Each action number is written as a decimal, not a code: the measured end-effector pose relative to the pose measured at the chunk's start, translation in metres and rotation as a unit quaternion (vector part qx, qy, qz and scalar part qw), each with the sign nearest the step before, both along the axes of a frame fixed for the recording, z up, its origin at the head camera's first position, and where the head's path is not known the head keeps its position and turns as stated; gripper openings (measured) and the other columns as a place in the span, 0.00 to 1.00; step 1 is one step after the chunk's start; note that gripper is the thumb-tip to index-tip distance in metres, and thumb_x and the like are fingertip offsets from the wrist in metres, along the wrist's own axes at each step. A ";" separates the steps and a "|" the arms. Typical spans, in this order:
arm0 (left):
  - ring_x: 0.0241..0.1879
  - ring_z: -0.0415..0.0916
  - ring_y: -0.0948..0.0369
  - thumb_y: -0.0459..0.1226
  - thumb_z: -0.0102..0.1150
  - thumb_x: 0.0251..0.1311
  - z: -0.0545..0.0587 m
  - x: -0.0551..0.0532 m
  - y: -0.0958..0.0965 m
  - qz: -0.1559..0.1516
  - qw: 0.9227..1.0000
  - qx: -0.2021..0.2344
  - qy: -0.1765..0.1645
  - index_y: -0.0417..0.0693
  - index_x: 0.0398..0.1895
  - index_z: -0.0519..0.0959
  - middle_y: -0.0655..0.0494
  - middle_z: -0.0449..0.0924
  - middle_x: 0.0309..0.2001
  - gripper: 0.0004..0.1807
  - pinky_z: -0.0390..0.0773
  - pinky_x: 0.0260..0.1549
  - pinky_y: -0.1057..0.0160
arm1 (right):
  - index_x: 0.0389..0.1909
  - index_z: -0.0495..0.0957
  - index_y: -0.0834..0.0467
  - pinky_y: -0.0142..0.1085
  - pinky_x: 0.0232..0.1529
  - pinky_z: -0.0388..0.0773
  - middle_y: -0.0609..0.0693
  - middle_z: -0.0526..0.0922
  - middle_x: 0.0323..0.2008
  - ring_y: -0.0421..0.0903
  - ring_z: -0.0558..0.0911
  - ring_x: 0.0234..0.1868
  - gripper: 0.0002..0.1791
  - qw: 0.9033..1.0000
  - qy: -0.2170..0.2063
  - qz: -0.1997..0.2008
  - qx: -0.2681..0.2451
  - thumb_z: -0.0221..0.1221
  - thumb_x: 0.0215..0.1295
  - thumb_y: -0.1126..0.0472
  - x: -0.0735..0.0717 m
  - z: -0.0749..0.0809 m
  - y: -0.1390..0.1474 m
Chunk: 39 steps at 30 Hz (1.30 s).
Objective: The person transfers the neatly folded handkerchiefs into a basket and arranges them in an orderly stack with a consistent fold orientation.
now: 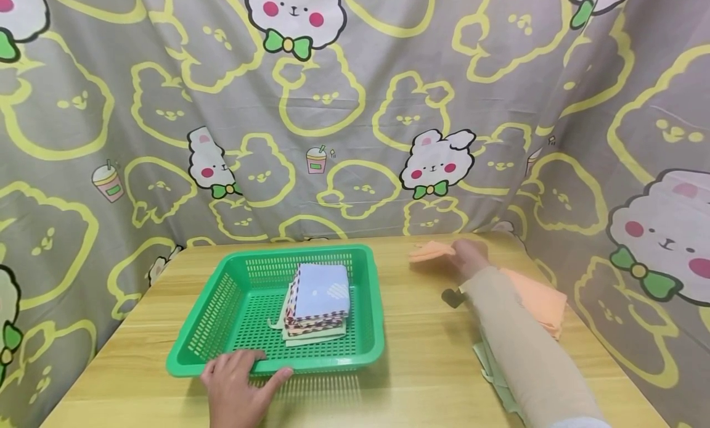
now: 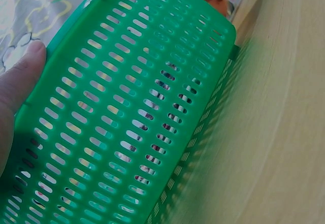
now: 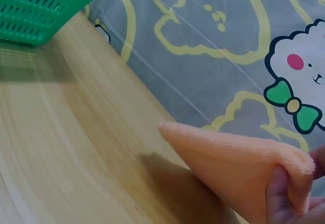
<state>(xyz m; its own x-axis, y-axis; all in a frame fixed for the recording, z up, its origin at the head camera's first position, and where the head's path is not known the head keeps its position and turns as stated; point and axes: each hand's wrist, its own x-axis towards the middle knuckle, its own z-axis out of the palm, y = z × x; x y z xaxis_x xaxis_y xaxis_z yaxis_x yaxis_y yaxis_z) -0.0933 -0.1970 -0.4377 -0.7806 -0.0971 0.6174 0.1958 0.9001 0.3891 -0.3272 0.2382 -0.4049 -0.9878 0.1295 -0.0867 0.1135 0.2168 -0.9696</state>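
Note:
My left hand [image 1: 237, 378] grips the near rim of a green plastic basket [image 1: 188, 348], fingers over the edge and thumb outside, as the left wrist view shows up close. In the basket lies a stack of folded cloths [image 1: 323, 295], a light blue one on top and checked edges below. At the back right, my right hand [image 1: 470, 255] pinches a folded orange towel [image 1: 429, 251] between thumb and fingers. In the right wrist view the orange towel [image 3: 228, 165] stands out from the fingertips, just over the wooden table, casting a shadow.
More orange cloth [image 1: 538, 301] lies folded at the table's right side, partly behind my right forearm. A pale green cloth [image 1: 499, 378] shows beneath that arm, nearer the front. Patterned grey curtains [image 1: 355, 119] hang around the back and sides of the wooden table [image 1: 421, 354].

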 end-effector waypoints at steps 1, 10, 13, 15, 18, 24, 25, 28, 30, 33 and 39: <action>0.34 0.71 0.50 0.61 0.72 0.39 0.000 0.000 0.000 0.000 1.000 0.000 0.000 0.50 0.25 0.79 0.55 0.80 0.29 0.26 0.56 0.45 0.40 | 0.18 0.75 0.58 0.35 0.29 0.76 0.49 0.79 0.21 0.47 0.77 0.26 0.10 0.996 -0.030 -0.077 -0.027 0.52 0.43 0.76 0.000 0.003 -0.001; 0.34 0.71 0.50 0.61 0.72 0.39 0.000 0.000 0.000 -0.003 1.000 0.000 0.003 0.50 0.25 0.79 0.55 0.80 0.29 0.26 0.56 0.44 0.40 | 0.13 0.66 0.55 0.33 0.28 0.74 0.44 0.71 0.17 0.44 0.71 0.22 0.15 0.980 -0.038 -0.141 -0.133 0.52 0.50 0.76 0.003 0.015 -0.012; 0.34 0.71 0.50 0.61 0.72 0.39 -0.001 0.000 -0.001 -0.003 1.000 -0.001 0.000 0.50 0.26 0.79 0.55 0.80 0.29 0.26 0.56 0.45 0.40 | 0.18 0.70 0.57 0.33 0.30 0.76 0.45 0.72 0.21 0.44 0.72 0.24 0.12 0.978 -0.037 -0.140 -0.147 0.53 0.52 0.76 0.001 0.016 -0.014; 0.34 0.71 0.50 0.61 0.72 0.40 -0.001 0.001 -0.001 -0.002 1.000 -0.002 -0.003 0.49 0.26 0.79 0.55 0.80 0.29 0.26 0.56 0.45 0.40 | 0.23 0.73 0.60 0.32 0.32 0.77 0.46 0.73 0.25 0.43 0.74 0.26 0.08 0.975 -0.041 -0.144 -0.163 0.54 0.53 0.76 0.000 0.017 -0.016; 0.34 0.71 0.50 0.61 0.72 0.40 -0.001 0.001 -0.001 -0.001 1.000 -0.004 -0.006 0.49 0.26 0.80 0.55 0.80 0.30 0.26 0.56 0.45 0.40 | 0.32 0.75 0.63 0.32 0.35 0.78 0.48 0.74 0.30 0.43 0.75 0.29 0.07 0.974 -0.044 -0.149 -0.166 0.54 0.54 0.76 -0.001 0.018 -0.019; 0.34 0.72 0.50 0.61 0.72 0.40 0.000 0.000 -0.001 -0.001 1.000 -0.004 -0.005 0.50 0.26 0.80 0.55 0.80 0.29 0.26 0.56 0.45 0.40 | 0.46 0.73 0.64 0.33 0.43 0.78 0.50 0.72 0.39 0.42 0.74 0.33 0.14 0.977 -0.046 -0.146 -0.151 0.54 0.59 0.74 -0.002 0.022 -0.022; 0.34 0.72 0.50 0.61 0.72 0.40 0.000 0.000 0.000 -0.001 1.000 -0.004 -0.005 0.50 0.26 0.79 0.55 0.80 0.29 0.26 0.56 0.45 0.40 | 0.47 0.73 0.64 0.33 0.44 0.78 0.50 0.71 0.39 0.42 0.74 0.33 0.14 0.977 -0.046 -0.144 -0.149 0.54 0.59 0.73 -0.003 0.023 -0.022; 0.34 0.72 0.50 0.61 0.72 0.40 0.000 0.000 0.000 -0.001 1.000 -0.004 -0.005 0.50 0.26 0.79 0.55 0.80 0.30 0.26 0.56 0.45 0.40 | 0.42 0.71 0.63 0.33 0.43 0.78 0.51 0.70 0.39 0.42 0.74 0.33 0.10 0.978 -0.040 -0.134 -0.151 0.53 0.60 0.73 -0.003 0.025 -0.024; 0.34 0.72 0.50 0.62 0.72 0.40 0.000 0.000 0.000 -0.001 1.000 -0.004 -0.003 0.50 0.26 0.79 0.55 0.80 0.30 0.26 0.56 0.45 0.40 | 0.39 0.71 0.62 0.31 0.40 0.78 0.51 0.69 0.39 0.42 0.73 0.33 0.08 0.978 -0.037 -0.132 -0.157 0.52 0.59 0.73 -0.003 0.027 -0.026; 0.34 0.71 0.51 0.62 0.72 0.39 0.000 0.000 -0.001 -0.003 1.000 -0.002 0.003 0.50 0.26 0.79 0.55 0.80 0.29 0.27 0.56 0.45 0.40 | 0.38 0.70 0.61 0.30 0.36 0.77 0.51 0.69 0.38 0.42 0.73 0.33 0.08 0.975 -0.032 -0.132 -0.174 0.52 0.60 0.74 -0.002 0.029 -0.029; 0.33 0.71 0.51 0.62 0.72 0.39 -0.001 0.000 0.000 -0.004 1.000 -0.001 0.011 0.50 0.26 0.79 0.55 0.80 0.29 0.27 0.56 0.44 0.40 | 0.41 0.70 0.63 0.28 0.32 0.77 0.49 0.68 0.38 0.40 0.73 0.32 0.10 0.969 -0.016 -0.136 -0.207 0.52 0.58 0.74 0.000 0.035 -0.035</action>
<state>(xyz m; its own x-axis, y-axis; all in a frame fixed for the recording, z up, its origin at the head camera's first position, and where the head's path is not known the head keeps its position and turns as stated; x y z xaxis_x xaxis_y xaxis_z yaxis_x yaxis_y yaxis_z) -0.0937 -0.1972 -0.4386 -0.7678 -0.0894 0.6344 0.2123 0.8987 0.3837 -0.3275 0.2030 -0.3702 -0.9184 0.3316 -0.2160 0.1428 -0.2313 -0.9623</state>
